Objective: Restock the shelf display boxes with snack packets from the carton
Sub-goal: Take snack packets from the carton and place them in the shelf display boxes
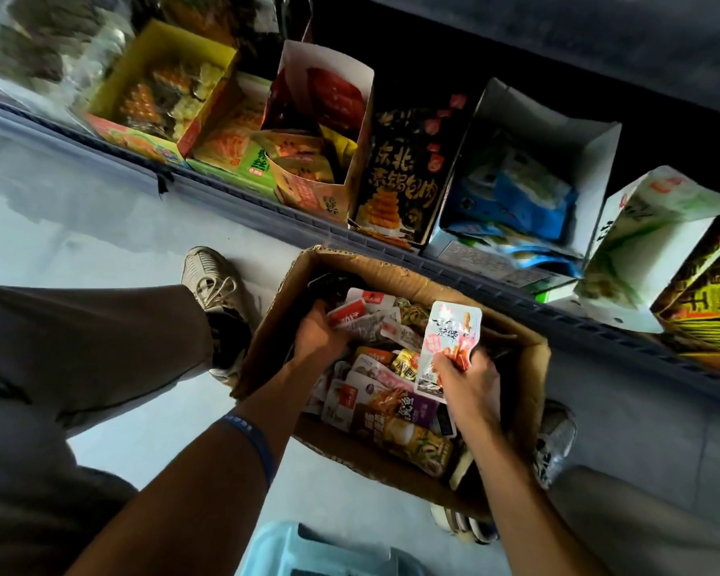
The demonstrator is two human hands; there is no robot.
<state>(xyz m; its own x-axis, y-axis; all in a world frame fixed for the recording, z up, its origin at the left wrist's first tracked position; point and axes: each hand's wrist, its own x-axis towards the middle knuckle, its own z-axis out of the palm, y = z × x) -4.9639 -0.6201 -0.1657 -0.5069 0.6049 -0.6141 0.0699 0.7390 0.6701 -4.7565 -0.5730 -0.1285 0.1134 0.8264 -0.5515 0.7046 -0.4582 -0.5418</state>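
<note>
Cardboard carton (408, 280) sits on the pale floor, just in front of the shelf edge (267, 209), between the person's two shoes. It is full of mixed snack packets (391, 413), loosely piled.

Left hand (319, 332) is down inside the carton's far-left corner, fingers curled into the pile of packets there; cannot tell whether it actually grips one. A blue wristband (253, 442) sits on that forearm.

Right hand (468, 382) is over the carton's right side, pinching a white snack packet (447, 345) by its lower edge. The packet stands upright, lifted clear above the pile, with red print and a portrait on its face.

Behind the carton, display boxes line the shelf: a yellow box (163, 47) at far left holding small packets, a white-walled box (333, 76) with red and orange packets directly beyond the carton, a black box with yellow lettering (400, 176) touching it on the right, then a white box (591, 160) with blue-and-white packets, well stocked at its front only.

A light blue plastic stool (308, 550) is at the near side of the carton, partly cropped by the frame edge.
</note>
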